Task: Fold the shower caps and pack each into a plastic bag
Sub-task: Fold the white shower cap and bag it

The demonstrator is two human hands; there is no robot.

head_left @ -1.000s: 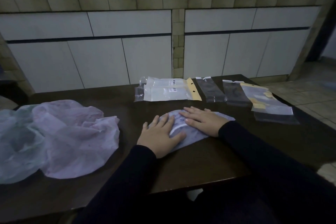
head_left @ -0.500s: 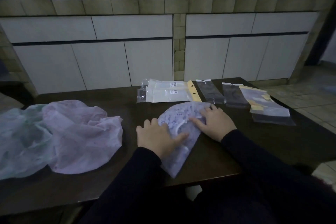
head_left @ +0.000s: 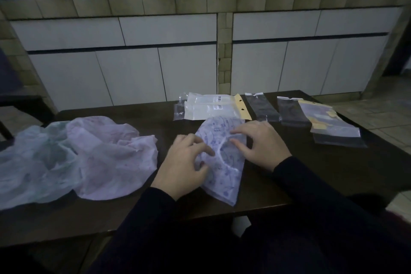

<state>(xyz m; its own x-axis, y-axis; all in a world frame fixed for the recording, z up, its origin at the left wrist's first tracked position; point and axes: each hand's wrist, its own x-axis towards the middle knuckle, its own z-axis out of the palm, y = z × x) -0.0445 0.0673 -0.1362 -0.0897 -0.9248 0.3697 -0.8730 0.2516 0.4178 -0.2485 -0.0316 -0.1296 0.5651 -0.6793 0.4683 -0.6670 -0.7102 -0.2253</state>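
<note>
At the far left we see a crumpled pale green translucent shower cap lying on the dark brown wooden counter, and touching its right side, partly over it, a loose pale pink translucent shower cap. Next comes our left hand, in a dark sleeve, its fingers curled and pinching the left edge of the folded white shower cap with a blue printed pattern; that cap lies flat near the front edge of the counter, between our two hands, narrowing toward us so that its tip sits at the counter's edge. Just behind its far end lie two white filled plastic packets with a yellow hanging strip, side by side, the cap's top edge overlapping them slightly. Our right hand rests on the right side of the patterned cap, fingers nearly straight and spread, the fingertips pressing the fabric down and holding nothing. Further right, toward the back of the counter, lie two empty clear plastic bags that look dark against the wood, set apart from each other, and beside them a small stack of clear bags with yellow-tinted contents, near the counter's right edge.
</note>
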